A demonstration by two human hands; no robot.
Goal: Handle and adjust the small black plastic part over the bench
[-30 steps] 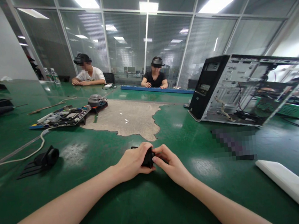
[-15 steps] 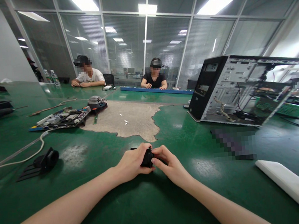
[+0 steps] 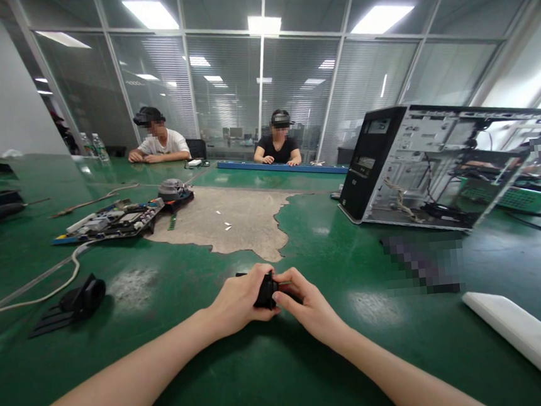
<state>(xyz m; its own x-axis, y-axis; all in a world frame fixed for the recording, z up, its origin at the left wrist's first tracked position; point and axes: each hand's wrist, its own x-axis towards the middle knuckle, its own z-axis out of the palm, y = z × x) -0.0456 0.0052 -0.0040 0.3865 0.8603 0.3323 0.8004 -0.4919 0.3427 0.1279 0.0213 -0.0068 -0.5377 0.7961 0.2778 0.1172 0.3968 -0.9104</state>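
Observation:
A small black plastic part (image 3: pixel 265 294) is held between both hands, just above the green table (image 3: pixel 266 374); its exact kind is hidden by the fingers. My left hand (image 3: pixel 241 301) wraps round it from the left, thumb on top and fingers beneath. From the right, my right hand (image 3: pixel 306 298) pinches its near end between thumb and index finger. Off to the left lies a black bracket-like part (image 3: pixel 78 302) with a round ring and flat prongs.
A circuit board (image 3: pixel 115 220) and a cooling fan (image 3: pixel 175 192) sit at the left, by a bare patch (image 3: pixel 234 225) in the green surface. An opened computer case (image 3: pixel 414 171) stands at the right, with a white panel (image 3: pixel 523 339) nearer. Two people sit across the table.
The view has tilted up slightly, so the scene sits a little lower. Both hands keep their hold on the black part; the right fingers have shifted slightly against its end.

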